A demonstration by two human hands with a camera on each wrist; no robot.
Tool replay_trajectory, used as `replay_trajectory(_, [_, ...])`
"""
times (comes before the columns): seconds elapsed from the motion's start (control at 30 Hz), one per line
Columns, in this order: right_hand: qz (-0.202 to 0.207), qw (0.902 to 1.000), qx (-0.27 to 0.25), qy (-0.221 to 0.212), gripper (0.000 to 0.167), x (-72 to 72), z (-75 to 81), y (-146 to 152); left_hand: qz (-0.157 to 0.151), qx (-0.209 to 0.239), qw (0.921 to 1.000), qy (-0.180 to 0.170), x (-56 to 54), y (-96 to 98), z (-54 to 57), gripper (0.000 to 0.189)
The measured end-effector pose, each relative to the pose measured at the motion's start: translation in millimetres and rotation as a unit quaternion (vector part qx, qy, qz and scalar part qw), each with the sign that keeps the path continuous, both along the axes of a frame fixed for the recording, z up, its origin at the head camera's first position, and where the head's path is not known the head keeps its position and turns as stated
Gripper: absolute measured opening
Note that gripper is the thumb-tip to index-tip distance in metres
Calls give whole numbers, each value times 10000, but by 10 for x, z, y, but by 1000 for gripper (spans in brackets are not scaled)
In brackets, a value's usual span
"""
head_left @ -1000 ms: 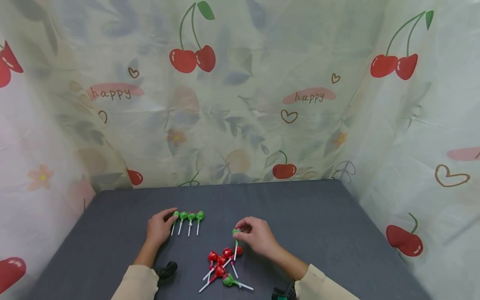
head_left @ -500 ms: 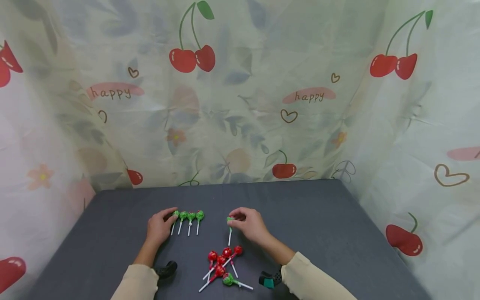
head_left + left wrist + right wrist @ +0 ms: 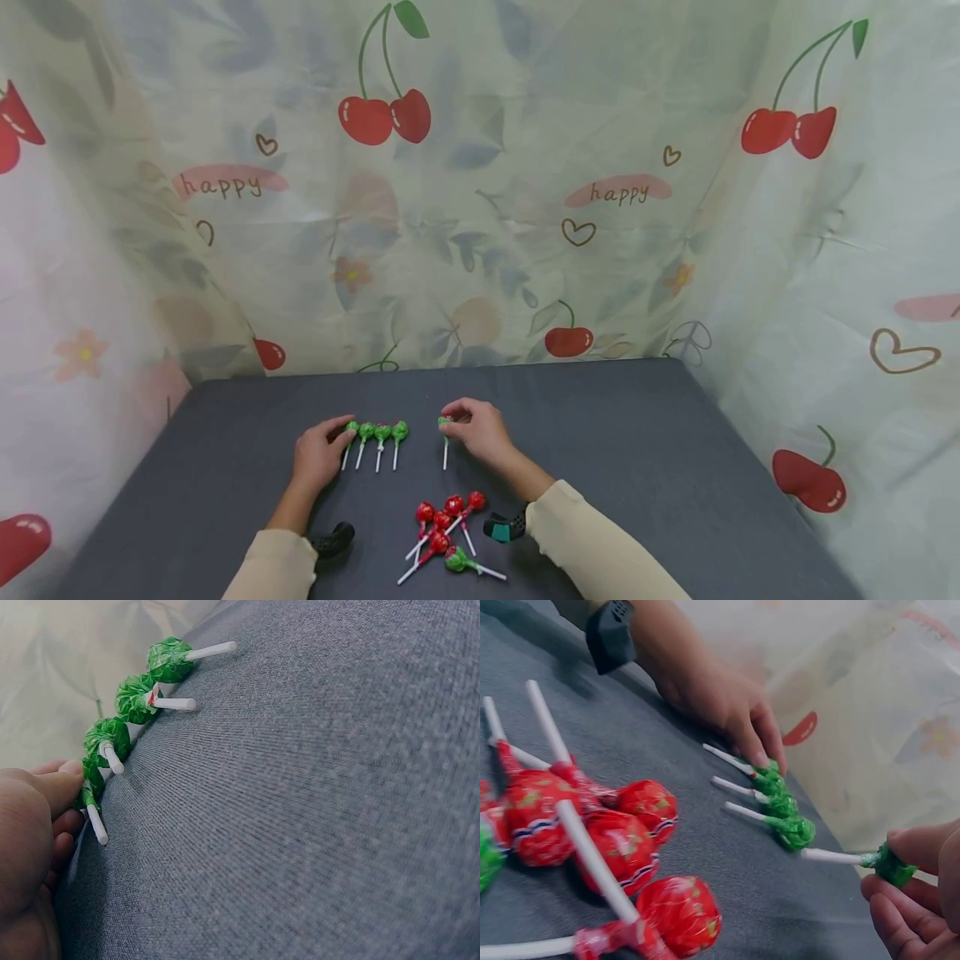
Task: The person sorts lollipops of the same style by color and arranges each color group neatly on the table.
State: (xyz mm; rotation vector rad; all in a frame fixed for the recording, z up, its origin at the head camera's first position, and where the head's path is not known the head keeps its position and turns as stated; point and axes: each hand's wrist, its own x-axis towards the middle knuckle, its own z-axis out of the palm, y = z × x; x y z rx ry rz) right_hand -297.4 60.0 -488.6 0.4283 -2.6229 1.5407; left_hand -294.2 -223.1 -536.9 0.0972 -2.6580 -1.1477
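Several green-wrapped lollipops [image 3: 382,433] lie side by side in a row on the dark cloth, sticks toward the person. At the row's left end my left hand [image 3: 317,457] pinches the head of the end lollipop [image 3: 91,780] between thumb and fingers. To the right of the row, my right hand [image 3: 482,431] holds another green lollipop [image 3: 895,866] by its head, its white stick pointing toward the person. A gap of cloth separates this lollipop from the row. Its head is partly covered by the thumb and fingers.
Nearer the person lies a loose pile of red lollipops [image 3: 438,543] with crossing sticks. One green lollipop [image 3: 456,559] rests at the pile's front right. A patterned curtain [image 3: 480,208] surrounds the back and sides of the dark table [image 3: 637,467].
My right hand has carried its green lollipop away from the red pile, up the table and leftward, toward the green row. The left hand has stayed in place.
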Motion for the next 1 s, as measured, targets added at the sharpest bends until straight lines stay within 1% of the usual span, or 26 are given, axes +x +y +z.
replay_trajectory(0.2, [-93, 9999, -20, -42, 17, -119, -60, -122, -19, 6, 10000, -8, 12, -6, -7, 32])
replay_trajectory(0.4, [-113, 9998, 140, -53, 18, -192, -132, -225, 33, -21, 10000, -10, 12, -6, -11, 32])
replay_trajectory(0.5, [-139, 9994, 302, -69, 18, -210, -151, -275, 62, -70, 9999, 53, 14, 2, -13, 32])
replay_trajectory(0.67, [-228, 9978, 604, -154, 16, -218, -176, -356, 5, -141, 9997, 184, 27, 9, -13, 30])
replay_trajectory(0.83, [-320, 9967, 720, -190, 15, -233, -213, -419, -29, -127, 9998, 134, 18, 11, 0, 31])
replay_trajectory(1.0, [-328, 9959, 809, -245, 14, -228, -215, -484, -36, -135, 9998, 152, 6, 8, 8, 30])
